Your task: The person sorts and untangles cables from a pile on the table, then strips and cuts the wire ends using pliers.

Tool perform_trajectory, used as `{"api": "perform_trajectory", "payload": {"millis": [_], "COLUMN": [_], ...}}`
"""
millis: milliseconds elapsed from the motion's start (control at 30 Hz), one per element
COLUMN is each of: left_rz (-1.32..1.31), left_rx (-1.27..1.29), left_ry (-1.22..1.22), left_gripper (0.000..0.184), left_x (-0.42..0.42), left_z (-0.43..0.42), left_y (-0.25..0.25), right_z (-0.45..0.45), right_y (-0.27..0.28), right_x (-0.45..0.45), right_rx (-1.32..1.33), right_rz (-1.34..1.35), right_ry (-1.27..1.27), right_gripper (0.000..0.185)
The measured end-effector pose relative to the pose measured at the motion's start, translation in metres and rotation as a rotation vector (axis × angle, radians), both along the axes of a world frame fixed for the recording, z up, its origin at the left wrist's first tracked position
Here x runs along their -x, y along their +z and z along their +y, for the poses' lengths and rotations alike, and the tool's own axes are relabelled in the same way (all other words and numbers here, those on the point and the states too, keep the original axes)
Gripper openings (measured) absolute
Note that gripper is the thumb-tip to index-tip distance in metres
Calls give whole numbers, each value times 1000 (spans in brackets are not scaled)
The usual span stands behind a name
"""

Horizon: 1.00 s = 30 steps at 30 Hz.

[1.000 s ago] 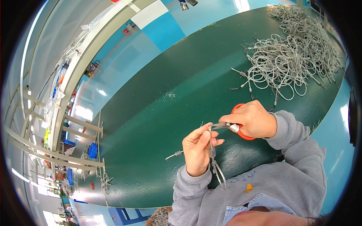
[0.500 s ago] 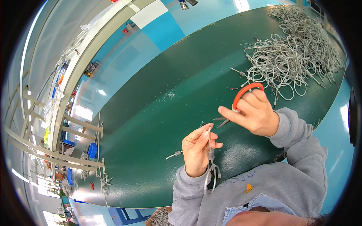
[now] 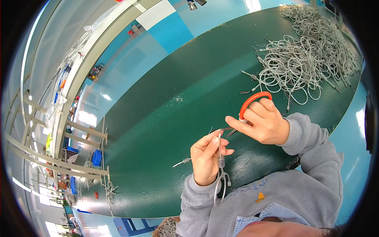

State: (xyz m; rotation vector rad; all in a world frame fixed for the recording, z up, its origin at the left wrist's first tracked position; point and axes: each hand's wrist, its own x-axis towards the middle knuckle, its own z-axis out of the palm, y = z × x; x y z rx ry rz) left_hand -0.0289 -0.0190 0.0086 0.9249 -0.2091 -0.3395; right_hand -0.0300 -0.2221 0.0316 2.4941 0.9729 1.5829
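Observation:
Pinched between the thumb and fingers of my left hand [image 3: 206,160] is a grey cable [image 3: 221,162] with its end pointing up. A thicker grey bead sits on it below the fingers, and its looped length hangs by my sleeve. Another cable end sticks out to the left of that hand. My right hand [image 3: 265,123] grips scissors [image 3: 256,97] by their red-orange handles. The scissor blades are slightly apart and reach the cable's end at my left fingertips; whether they touch it I cannot tell.
A large heap of grey cables [image 3: 308,59] lies on the green table [image 3: 158,134] at the far right. White scraps [image 3: 177,98] are scattered mid-table. A metal rack [image 3: 85,75], a blue bin [image 3: 96,158] and a cable bundle [image 3: 110,191] are at the left. Below the table edge stands a blue stool [image 3: 132,227].
My right hand has moved slightly left and down with the scissors, bringing the blades to the cable's end. My left hand has stayed almost still.

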Motion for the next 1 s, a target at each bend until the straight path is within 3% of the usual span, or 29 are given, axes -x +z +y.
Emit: {"api": "perform_trajectory", "payload": {"millis": [533,1000], "left_rz": [-67,-73], "left_rx": [-117,-58], "left_ry": [111,56], "left_gripper": [20,20], "left_x": [2,2], "left_z": [-6,0], "left_y": [1,0], "right_z": [1,-5], "right_y": [2,0], "right_x": [5,3], "right_rx": [37,100], "right_rz": [13,-118], "right_ry": [-13,-77], "right_gripper": [33,36]}}
